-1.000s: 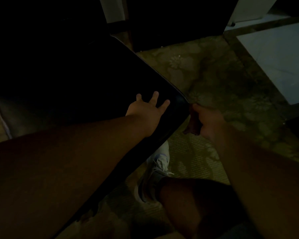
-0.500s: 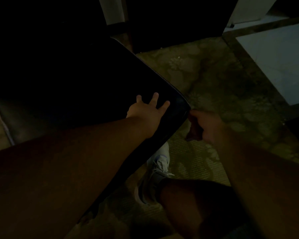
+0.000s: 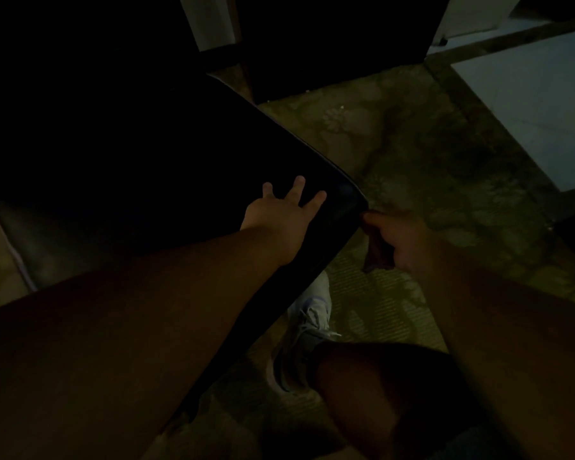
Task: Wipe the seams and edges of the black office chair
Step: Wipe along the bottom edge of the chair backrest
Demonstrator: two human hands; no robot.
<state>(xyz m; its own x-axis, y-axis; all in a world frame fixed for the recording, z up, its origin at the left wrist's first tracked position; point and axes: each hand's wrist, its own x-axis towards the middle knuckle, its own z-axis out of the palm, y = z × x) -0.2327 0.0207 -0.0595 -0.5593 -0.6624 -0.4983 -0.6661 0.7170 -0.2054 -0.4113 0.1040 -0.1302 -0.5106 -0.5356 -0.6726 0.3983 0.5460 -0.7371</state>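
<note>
Black office chair [image 3: 146, 154] stood at the left of the head view, its dark padded surface tilted toward the person and its rounded corner pointing at the patterned carpet [image 3: 429, 154]. Over the last second the left hand [image 3: 279, 214] had stayed where it was, fingers spread and straight, pressed flat on the black surface just inside that corner, so it looked to be bracing the chair rather than wiping. The change was on the other side: the right hand [image 3: 399, 240] had slid a little down and around the corner and sat touching the chair's edge just below the rounded tip, fingers curled round a dark cloth [image 3: 377, 250] whose loose end hung beneath the fist. The cloth's colour was too dim to tell.

That small shift suggested the wipe was travelling along the edge seam, having reached the corner and begun to turn onto the lower side that ran back toward the person's light shoe [image 3: 312, 313]. In my judgement the task was mid-way at best, since the far edge running up toward the dark furniture [image 3: 329, 38] and the seams hidden in shadow could not be judged clean or not. The two hands were apart, with the corner between them.
</note>
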